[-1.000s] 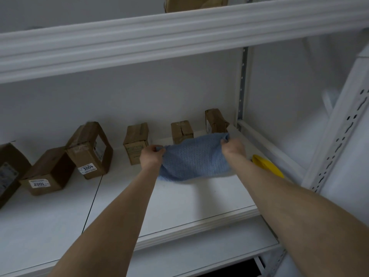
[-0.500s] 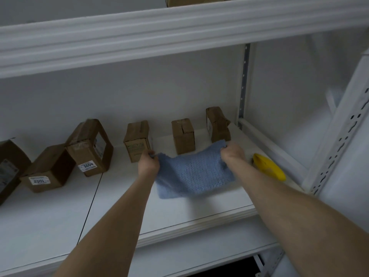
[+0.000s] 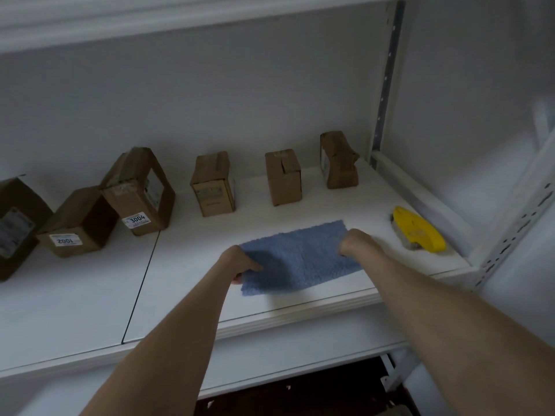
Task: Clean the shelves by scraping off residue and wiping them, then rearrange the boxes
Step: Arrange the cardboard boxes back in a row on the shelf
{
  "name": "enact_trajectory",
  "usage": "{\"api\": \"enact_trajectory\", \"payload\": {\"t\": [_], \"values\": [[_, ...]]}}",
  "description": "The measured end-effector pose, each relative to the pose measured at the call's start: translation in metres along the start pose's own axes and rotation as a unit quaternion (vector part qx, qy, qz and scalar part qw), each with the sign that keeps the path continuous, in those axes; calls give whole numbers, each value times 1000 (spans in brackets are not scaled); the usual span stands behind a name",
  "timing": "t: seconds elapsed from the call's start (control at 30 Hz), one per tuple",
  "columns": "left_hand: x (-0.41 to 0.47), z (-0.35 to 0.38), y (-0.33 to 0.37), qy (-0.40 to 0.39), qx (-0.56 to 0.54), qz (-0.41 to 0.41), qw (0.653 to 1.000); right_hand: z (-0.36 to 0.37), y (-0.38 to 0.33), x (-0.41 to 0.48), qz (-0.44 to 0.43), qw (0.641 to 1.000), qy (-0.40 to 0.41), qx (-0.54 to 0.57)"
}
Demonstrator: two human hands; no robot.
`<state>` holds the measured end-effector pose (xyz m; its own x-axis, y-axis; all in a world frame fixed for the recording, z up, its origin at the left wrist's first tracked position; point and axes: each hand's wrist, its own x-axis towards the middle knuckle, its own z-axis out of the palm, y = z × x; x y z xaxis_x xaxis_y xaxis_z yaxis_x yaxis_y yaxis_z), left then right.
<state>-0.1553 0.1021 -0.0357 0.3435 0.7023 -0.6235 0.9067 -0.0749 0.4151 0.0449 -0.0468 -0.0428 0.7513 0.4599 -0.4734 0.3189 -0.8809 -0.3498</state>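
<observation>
boxes [image 3: 283, 178] behind cloth [image 3: 300, 259], yellow tool [image 3: 419, 232] at right

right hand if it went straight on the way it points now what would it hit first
Probably the upright cardboard box second from the right at the back. The right hand, gripping the blue cloth, points back and leftward, with only bare shelf between; depth is hard to judge.

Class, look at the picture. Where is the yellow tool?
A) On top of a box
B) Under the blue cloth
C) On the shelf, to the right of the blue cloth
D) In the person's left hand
C: the yellow tool lies on the shelf, to the right of the cloth and apart from it.
</observation>
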Motion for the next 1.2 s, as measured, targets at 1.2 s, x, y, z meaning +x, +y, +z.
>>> {"api": "enact_trajectory", "payload": {"t": [1.2], "values": [[23, 1, 17, 253, -150, 107, 950, 7, -2, 18, -34, 996, 48, 67]]}}
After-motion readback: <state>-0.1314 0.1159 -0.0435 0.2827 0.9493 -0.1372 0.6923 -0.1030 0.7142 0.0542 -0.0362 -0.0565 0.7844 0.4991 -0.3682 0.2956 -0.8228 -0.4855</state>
